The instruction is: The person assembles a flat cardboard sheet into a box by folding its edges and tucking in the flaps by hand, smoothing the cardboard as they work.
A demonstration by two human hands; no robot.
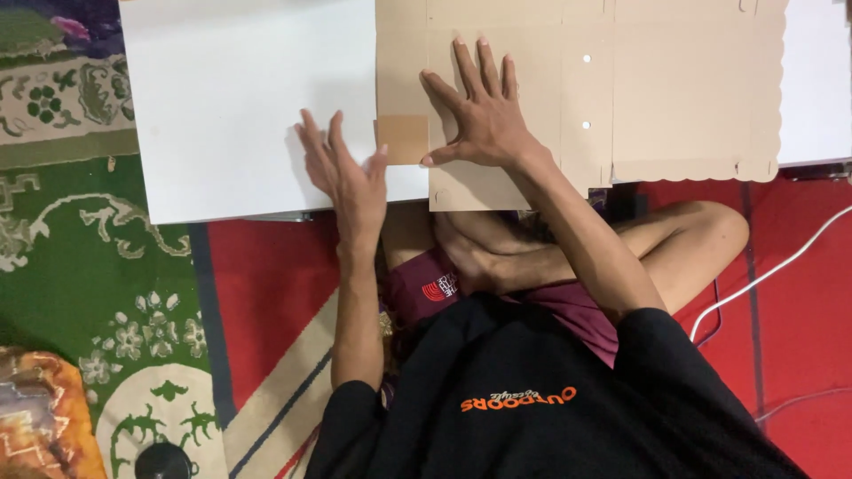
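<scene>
A flat, die-cut sheet of tan cardboard [621, 89], matte, creased and scalloped along its right edge, lay across the upper centre and right of the frame. The right hand [484, 111] pressed on it palm down, fingers spread, gripping nothing. The left hand [346, 168], open with fingers loosely together, rested on the smooth white board [231, 98] at upper left, beside a small darker brown square flap [402, 139]. A patterned woven rug [80, 239] filled the left.

A home floor — patterned carpet [80, 266], low white table [240, 98], person sitting cross-legged
</scene>
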